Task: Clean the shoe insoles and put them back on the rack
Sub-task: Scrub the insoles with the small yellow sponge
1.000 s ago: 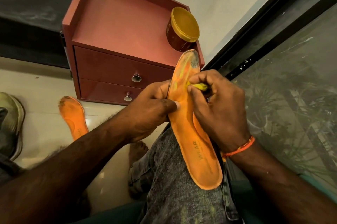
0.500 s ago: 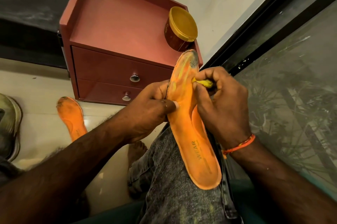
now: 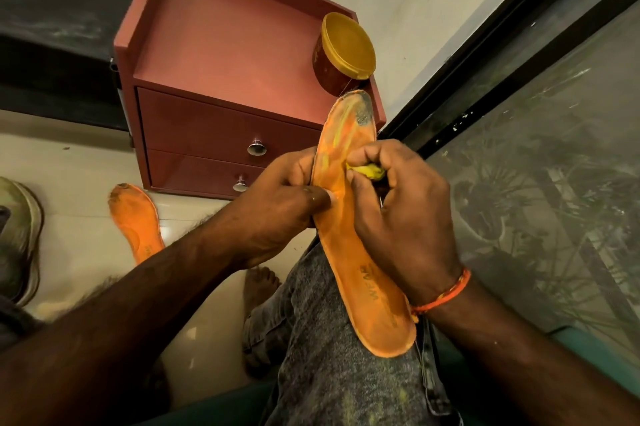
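Orange foam insole (image 3: 349,245), grimy toe, crumpled yellow cloth (image 3: 369,171).

Both forearms reach in from the near edge and meet mid-scene. The left hand (image 3: 277,203) grips the orange insole (image 3: 349,238) from the left, thumb pressed on its face. The right hand (image 3: 405,217), fingers curled, pinches a yellow cloth (image 3: 369,171) against the insole; an orange thread band (image 3: 446,297) circles its wrist.
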